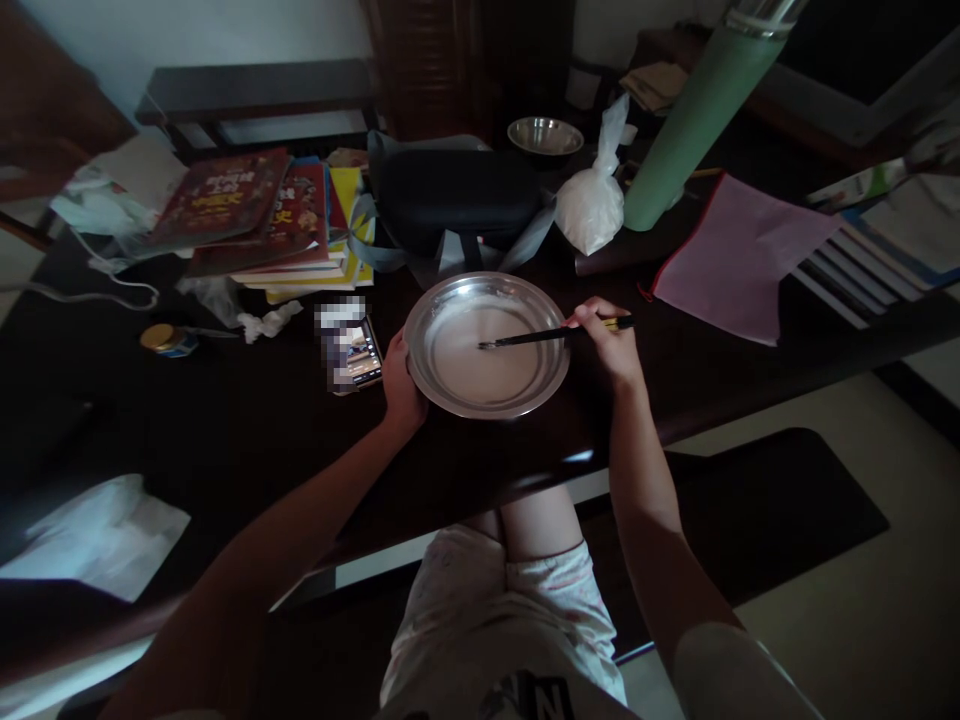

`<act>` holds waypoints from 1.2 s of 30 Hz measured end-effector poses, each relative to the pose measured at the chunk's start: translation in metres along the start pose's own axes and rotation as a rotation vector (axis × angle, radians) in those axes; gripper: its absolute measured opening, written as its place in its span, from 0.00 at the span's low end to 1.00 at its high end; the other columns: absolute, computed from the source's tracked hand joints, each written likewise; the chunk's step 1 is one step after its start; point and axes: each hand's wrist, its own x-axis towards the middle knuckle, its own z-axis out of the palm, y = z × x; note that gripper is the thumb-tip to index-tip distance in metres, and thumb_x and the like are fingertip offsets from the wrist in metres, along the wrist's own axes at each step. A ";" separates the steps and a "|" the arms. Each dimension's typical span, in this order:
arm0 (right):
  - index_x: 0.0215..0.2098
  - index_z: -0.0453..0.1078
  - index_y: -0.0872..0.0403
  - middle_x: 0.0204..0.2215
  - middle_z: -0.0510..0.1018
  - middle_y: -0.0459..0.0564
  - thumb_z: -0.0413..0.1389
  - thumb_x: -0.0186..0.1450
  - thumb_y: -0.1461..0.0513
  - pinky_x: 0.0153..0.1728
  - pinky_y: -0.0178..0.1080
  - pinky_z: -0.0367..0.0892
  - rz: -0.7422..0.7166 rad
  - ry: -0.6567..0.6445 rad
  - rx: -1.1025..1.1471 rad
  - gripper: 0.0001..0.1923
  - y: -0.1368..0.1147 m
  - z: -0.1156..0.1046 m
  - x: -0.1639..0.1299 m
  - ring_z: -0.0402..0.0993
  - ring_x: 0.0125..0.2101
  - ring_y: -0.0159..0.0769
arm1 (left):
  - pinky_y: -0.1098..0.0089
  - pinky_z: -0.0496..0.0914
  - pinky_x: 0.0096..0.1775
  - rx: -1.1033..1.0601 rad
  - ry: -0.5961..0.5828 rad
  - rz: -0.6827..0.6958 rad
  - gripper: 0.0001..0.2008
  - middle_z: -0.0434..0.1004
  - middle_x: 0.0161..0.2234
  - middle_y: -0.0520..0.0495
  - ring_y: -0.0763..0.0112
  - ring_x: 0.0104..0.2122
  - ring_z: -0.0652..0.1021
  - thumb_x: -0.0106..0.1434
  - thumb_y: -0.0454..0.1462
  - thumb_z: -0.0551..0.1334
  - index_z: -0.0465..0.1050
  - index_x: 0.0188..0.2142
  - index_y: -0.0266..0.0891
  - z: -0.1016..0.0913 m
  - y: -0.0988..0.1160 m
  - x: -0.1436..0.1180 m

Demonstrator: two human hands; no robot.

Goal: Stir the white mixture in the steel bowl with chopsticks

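A shiny metal basin (422, 383) stands on the dark table, with a pale, milky mixture (480, 372) inside. My left hand (405, 385) grips the basin's left rim, its fingers partly hidden behind the wall. From the right side, my right hand (609, 338) is closed around dark chopsticks (529, 337) with gold-coloured ends. Their tips dip to the mixture near the middle of the basin. Whether they are fully under the surface I cannot tell. Beyond the basin sits a knotted clear bag of white powder (589, 212).
A phone (358, 355) lies left of the basin, near stacked books (300, 225) and a small jar (166, 340). Behind are a black case (457, 195), a metal bowl (545, 135) and a tall green flask (697, 130). A pink mesh pouch (739, 260) lies right.
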 end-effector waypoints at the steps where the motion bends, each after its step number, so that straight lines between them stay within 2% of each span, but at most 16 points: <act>1: 0.25 0.81 0.43 0.25 0.84 0.44 0.76 0.64 0.21 0.42 0.48 0.84 0.004 0.015 0.007 0.40 0.000 0.000 0.000 0.87 0.31 0.42 | 0.55 0.87 0.64 0.003 -0.002 -0.001 0.19 0.97 0.54 0.44 0.48 0.60 0.91 0.71 0.56 0.77 0.90 0.51 0.49 0.000 0.000 0.000; 3: 0.25 0.80 0.43 0.24 0.82 0.43 0.76 0.64 0.22 0.41 0.48 0.84 0.011 -0.007 0.019 0.39 0.000 -0.001 -0.001 0.87 0.30 0.42 | 0.54 0.87 0.65 0.014 -0.013 -0.006 0.19 0.97 0.55 0.43 0.47 0.61 0.91 0.74 0.56 0.76 0.89 0.52 0.48 -0.001 0.000 0.000; 6: 0.26 0.81 0.43 0.26 0.85 0.44 0.77 0.63 0.21 0.44 0.49 0.85 -0.002 -0.076 0.008 0.39 0.000 0.000 -0.001 0.88 0.33 0.43 | 0.53 0.86 0.67 0.026 -0.009 -0.009 0.19 0.96 0.55 0.41 0.46 0.63 0.91 0.76 0.55 0.75 0.88 0.54 0.46 -0.001 0.000 0.001; 11: 0.25 0.79 0.43 0.24 0.83 0.44 0.76 0.61 0.20 0.42 0.49 0.83 0.023 0.021 -0.011 0.41 -0.003 0.000 0.000 0.87 0.33 0.44 | 0.51 0.86 0.70 0.026 -0.006 -0.005 0.21 0.97 0.57 0.41 0.45 0.67 0.90 0.71 0.57 0.76 0.89 0.52 0.47 0.000 0.001 0.000; 16: 0.25 0.80 0.43 0.26 0.84 0.44 0.76 0.60 0.18 0.44 0.50 0.85 0.014 -0.062 -0.014 0.42 -0.003 0.001 0.000 0.87 0.33 0.44 | 0.49 0.87 0.71 0.028 -0.012 -0.012 0.21 0.97 0.58 0.39 0.41 0.70 0.90 0.70 0.57 0.77 0.90 0.52 0.47 0.000 0.003 -0.002; 19: 0.25 0.79 0.42 0.26 0.85 0.44 0.75 0.61 0.18 0.43 0.50 0.85 0.013 -0.010 -0.022 0.42 -0.004 0.001 0.000 0.87 0.33 0.43 | 0.48 0.86 0.72 0.029 -0.012 -0.005 0.21 0.97 0.59 0.39 0.41 0.70 0.90 0.71 0.57 0.77 0.91 0.52 0.48 -0.001 0.002 -0.002; 22: 0.24 0.79 0.43 0.23 0.82 0.44 0.76 0.61 0.19 0.41 0.49 0.84 0.035 -0.001 0.002 0.42 -0.004 0.000 -0.001 0.88 0.32 0.44 | 0.50 0.86 0.71 0.019 -0.007 -0.004 0.20 0.97 0.58 0.40 0.43 0.69 0.90 0.72 0.57 0.76 0.91 0.52 0.48 -0.001 0.001 -0.001; 26: 0.25 0.82 0.43 0.26 0.87 0.45 0.77 0.61 0.20 0.44 0.49 0.85 0.009 -0.063 0.001 0.40 -0.003 0.001 -0.001 0.89 0.33 0.43 | 0.54 0.86 0.69 0.010 -0.021 -0.005 0.18 0.98 0.56 0.42 0.46 0.66 0.91 0.72 0.56 0.77 0.92 0.50 0.49 0.000 0.001 0.000; 31: 0.25 0.80 0.43 0.24 0.84 0.44 0.76 0.64 0.21 0.42 0.48 0.85 0.025 -0.008 0.006 0.40 -0.003 -0.001 -0.002 0.88 0.32 0.43 | 0.55 0.87 0.68 0.003 0.007 -0.036 0.13 0.98 0.55 0.44 0.47 0.65 0.92 0.74 0.52 0.77 0.93 0.49 0.49 0.000 0.004 0.000; 36: 0.26 0.82 0.43 0.28 0.88 0.45 0.77 0.62 0.20 0.44 0.49 0.86 0.009 -0.065 -0.010 0.40 -0.001 0.000 0.000 0.89 0.34 0.43 | 0.56 0.87 0.68 -0.003 -0.019 -0.014 0.15 0.98 0.55 0.44 0.50 0.63 0.92 0.72 0.54 0.77 0.91 0.47 0.48 -0.001 0.002 0.001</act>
